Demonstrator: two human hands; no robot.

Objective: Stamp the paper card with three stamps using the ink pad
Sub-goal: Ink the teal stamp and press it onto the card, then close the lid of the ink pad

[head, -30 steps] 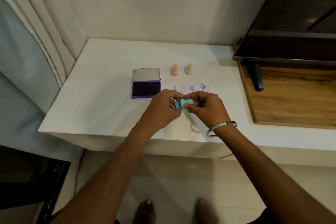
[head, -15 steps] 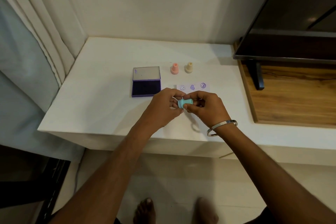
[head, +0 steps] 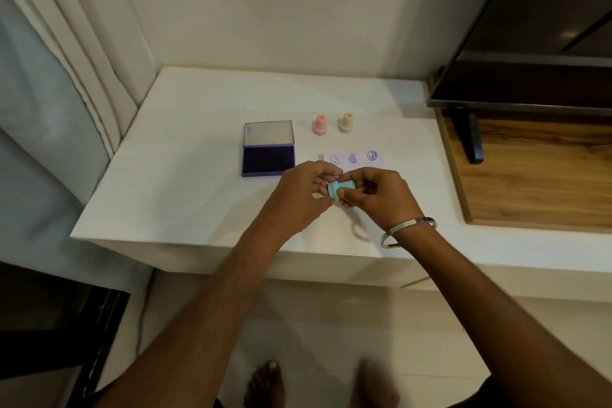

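Note:
A small teal stamp (head: 341,189) lies sideways between both hands, just above the white table. My right hand (head: 377,197) pinches its body, and the fingers of my left hand (head: 304,190) curl round its wider end. Behind the hands lies the paper card (head: 356,159) with three purple prints on it. The open purple ink pad (head: 268,159) sits to the card's left, lid flipped back. A pink stamp (head: 319,125) and a cream stamp (head: 346,122) stand upright behind the card.
The white table (head: 185,175) ends in a front edge close below my hands. A dark television (head: 530,43) on a stand leg (head: 470,136) stands on a wooden surface (head: 536,182) at the right. Curtains (head: 66,60) hang at the left.
Both hands stay together on the teal stamp, with small finger shifts around its wider end. Nothing else on the table has moved.

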